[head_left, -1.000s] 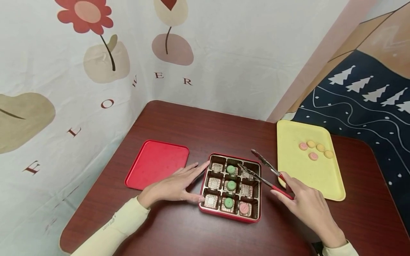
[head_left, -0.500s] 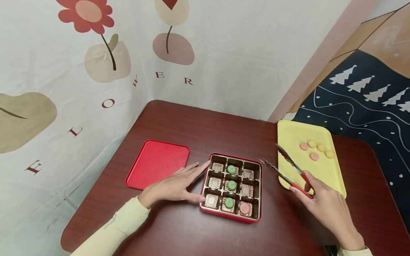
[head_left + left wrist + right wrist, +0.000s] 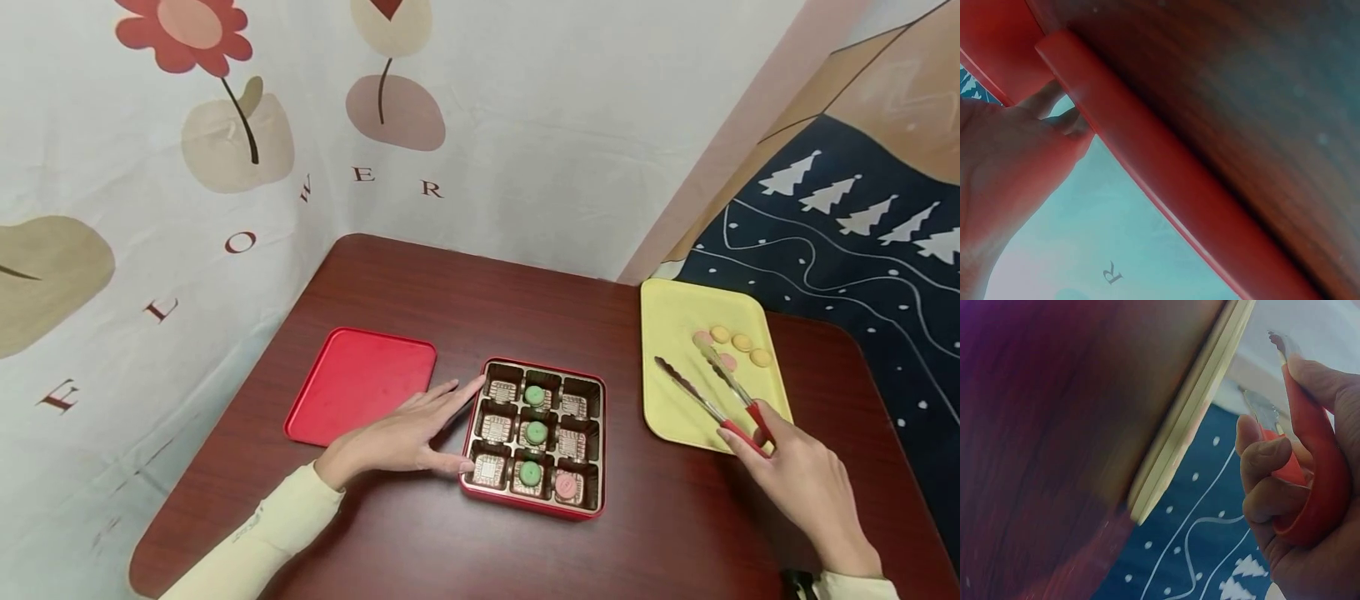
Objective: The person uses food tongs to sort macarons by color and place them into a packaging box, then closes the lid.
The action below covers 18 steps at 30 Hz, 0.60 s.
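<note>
My left hand [image 3: 397,437] rests with fingers straight along the left side of a red box [image 3: 528,505], thumb at its near left corner. The box has a brown compartment insert. Green macarons [image 3: 536,432] sit in its middle column and a pink macaron [image 3: 566,486] in the near right compartment. My right hand [image 3: 802,467] grips red-handled metal tongs [image 3: 690,391], fingers curled round the handle [image 3: 1329,481] in the right wrist view. Their tips are spread over a yellow tray [image 3: 667,317], the far tip overlapping one pink macaron. Nothing is between the tips.
Yellow macarons [image 3: 742,342] and pink macarons [image 3: 728,362] lie on the yellow tray at the right. A red lid [image 3: 367,379] lies left of the box, behind the left hand. Printed cloth [image 3: 540,167] hangs along the back of the table [image 3: 420,533].
My right hand has carried the tongs from over the box rightward to above the yellow tray, with the tips spread apart. The left hand has stayed at the box.
</note>
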Tool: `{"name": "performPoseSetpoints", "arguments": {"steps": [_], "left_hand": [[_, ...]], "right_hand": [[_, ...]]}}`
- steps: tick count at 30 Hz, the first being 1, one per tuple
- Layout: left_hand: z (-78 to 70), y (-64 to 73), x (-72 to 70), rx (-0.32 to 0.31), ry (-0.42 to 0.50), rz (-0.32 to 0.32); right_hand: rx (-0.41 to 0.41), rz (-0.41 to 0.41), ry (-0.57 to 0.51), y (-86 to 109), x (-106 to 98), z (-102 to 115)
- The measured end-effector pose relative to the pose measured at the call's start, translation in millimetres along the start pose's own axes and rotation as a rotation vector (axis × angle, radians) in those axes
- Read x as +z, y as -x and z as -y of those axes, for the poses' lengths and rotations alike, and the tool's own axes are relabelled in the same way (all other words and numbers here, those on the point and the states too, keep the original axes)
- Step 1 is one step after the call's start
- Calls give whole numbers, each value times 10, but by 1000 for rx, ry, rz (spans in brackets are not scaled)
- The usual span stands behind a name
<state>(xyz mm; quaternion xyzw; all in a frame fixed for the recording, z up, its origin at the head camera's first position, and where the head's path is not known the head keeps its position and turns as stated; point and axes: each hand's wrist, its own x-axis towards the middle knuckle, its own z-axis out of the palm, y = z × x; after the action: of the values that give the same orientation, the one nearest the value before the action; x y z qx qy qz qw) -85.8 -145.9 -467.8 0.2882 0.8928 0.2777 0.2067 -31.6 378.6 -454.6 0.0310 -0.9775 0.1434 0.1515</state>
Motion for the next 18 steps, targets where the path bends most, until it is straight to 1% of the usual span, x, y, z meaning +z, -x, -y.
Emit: {"name": "performPoseSetpoints", "arguments": {"steps": [4, 8, 13, 18], "left_hand": [[-3, 0, -5, 6, 0, 3], [-3, 15, -17, 20, -1, -2], [1, 17, -22, 30, -8, -2], [2, 0, -4, 28, -6, -4]], "right_hand": [[46, 2, 30, -22, -33, -161], [97, 61, 56, -34, -54, -298], [132, 110, 63, -11, -37, -401], [143, 127, 70, -1, -50, -457]]}}
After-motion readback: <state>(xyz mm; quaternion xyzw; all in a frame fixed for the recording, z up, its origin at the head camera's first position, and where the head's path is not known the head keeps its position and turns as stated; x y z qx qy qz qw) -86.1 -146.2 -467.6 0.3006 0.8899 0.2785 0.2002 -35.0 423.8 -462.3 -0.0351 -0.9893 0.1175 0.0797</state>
